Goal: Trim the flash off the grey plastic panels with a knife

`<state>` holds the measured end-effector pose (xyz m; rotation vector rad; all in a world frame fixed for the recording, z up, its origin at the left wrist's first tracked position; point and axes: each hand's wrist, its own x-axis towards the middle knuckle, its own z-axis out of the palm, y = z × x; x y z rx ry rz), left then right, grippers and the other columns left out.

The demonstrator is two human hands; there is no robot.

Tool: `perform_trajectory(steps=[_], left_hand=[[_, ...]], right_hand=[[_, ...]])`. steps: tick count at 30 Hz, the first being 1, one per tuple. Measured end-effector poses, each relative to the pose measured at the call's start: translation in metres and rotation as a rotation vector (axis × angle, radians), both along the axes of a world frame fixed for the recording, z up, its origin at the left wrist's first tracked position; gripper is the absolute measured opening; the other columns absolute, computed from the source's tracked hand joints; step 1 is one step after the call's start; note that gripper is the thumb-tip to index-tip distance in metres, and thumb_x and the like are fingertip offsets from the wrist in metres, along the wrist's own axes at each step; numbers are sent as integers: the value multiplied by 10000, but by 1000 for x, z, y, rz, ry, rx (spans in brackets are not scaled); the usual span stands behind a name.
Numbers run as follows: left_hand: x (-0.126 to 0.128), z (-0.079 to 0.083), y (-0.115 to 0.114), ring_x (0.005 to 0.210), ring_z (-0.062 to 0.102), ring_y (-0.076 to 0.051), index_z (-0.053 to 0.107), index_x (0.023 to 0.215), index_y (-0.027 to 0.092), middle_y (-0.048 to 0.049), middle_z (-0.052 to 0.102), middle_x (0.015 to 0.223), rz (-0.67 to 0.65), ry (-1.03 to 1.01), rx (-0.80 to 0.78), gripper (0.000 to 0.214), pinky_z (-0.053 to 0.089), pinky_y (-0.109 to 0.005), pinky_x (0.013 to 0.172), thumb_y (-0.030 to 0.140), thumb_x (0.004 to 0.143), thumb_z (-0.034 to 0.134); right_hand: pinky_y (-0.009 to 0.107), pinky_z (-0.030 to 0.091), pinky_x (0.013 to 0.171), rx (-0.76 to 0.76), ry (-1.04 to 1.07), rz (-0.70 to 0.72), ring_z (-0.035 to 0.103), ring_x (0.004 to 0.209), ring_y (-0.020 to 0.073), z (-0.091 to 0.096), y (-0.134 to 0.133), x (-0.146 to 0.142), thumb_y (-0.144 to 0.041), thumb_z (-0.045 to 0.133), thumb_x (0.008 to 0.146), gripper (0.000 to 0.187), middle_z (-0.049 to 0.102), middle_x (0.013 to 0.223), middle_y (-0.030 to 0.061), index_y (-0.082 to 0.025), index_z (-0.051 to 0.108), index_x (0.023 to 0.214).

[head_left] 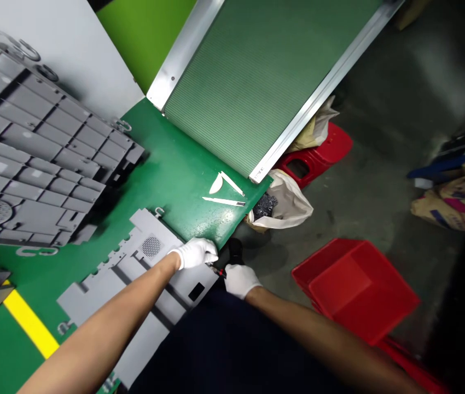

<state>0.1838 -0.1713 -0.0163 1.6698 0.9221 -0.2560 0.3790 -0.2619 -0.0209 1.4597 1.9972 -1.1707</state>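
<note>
A grey moulded plastic panel (152, 284) lies flat on the green table, with a round speaker grille and small curled plastic loops at its edges. My left hand (195, 253), in a white glove, is closed at the panel's right corner, fingers bent over the edge. Just beside it, my right hand (240, 280), also gloved in white, is wrapped round a small red-and-black hand tool (220, 272) that looks like nippers. The tool's tip points at the same corner; its jaws are too small to make out.
Several grey panels (39, 148) stand stacked at the left. Thin white blade-like tools (224, 201) lie near a green conveyor belt (273, 71). At the table's edge hangs a white bag (290, 200) with dark scraps. Red bins (355, 290) stand at the right.
</note>
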Motion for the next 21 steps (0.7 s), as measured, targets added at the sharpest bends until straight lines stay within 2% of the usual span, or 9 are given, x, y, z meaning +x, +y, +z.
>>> perform_trajectory(steps=[2,5,8,11,13,14,17,19,21], left_hand=[[-8,13,-10,961,620,-197,729,814,183,-85,716,978,39,-101,111,360,462,-304,989,394,987,494],[-13,33,-28,1036,629,-203,724,817,205,-62,728,957,178,-240,281,319,374,-362,1143,375,998,524],[-17,52,-36,1174,613,-232,743,866,217,-50,742,992,342,-266,263,261,349,-404,1179,399,971,588],[-27,63,-20,1095,646,-244,741,851,197,-68,738,994,608,-182,200,328,465,-374,1052,469,951,588],[-34,61,3,988,665,-231,742,874,186,-66,742,987,801,-82,200,359,501,-340,957,515,924,607],[-33,56,17,951,666,-226,744,890,183,-61,748,980,849,-41,189,370,505,-326,921,534,901,629],[-6,35,56,784,643,-203,729,837,161,-50,738,837,809,-8,39,410,507,-297,750,569,825,689],[37,22,76,629,584,-168,712,832,149,-35,682,698,728,-27,-96,423,473,-285,618,570,826,673],[84,17,89,599,580,-153,703,988,139,-39,684,716,724,-89,-196,427,470,-277,588,543,874,623]], right_hand=[[410,553,729,15,21,-12,750,881,335,-1,1,-4,-234,540,862,247,762,960,190,-139,694,1031],[402,547,728,6,44,-40,749,892,338,-2,3,-9,-280,534,887,252,765,959,183,-151,703,1023],[377,535,734,-37,25,-80,746,903,320,-4,6,-13,-328,528,920,256,766,956,168,-169,706,1011],[355,521,743,-15,38,-99,735,929,299,-6,4,-11,-360,539,922,261,754,1013,151,-176,685,1035],[342,509,762,-21,78,-123,726,953,284,-8,0,-8,-378,538,921,274,742,1052,142,-180,670,1056],[336,503,774,-32,95,-146,721,960,276,-9,-2,-6,-381,531,924,279,739,1062,139,-180,666,1064],[327,486,796,-59,101,-250,716,968,265,-12,-7,4,-369,503,938,283,740,1066,146,-172,666,1059],[331,481,805,-60,76,-333,715,977,270,-13,-8,11,-356,495,940,279,746,1057,151,-170,672,1050],[336,478,810,-60,54,-411,715,989,274,-12,-6,18,-350,495,939,275,751,1057,152,-175,679,1044]])
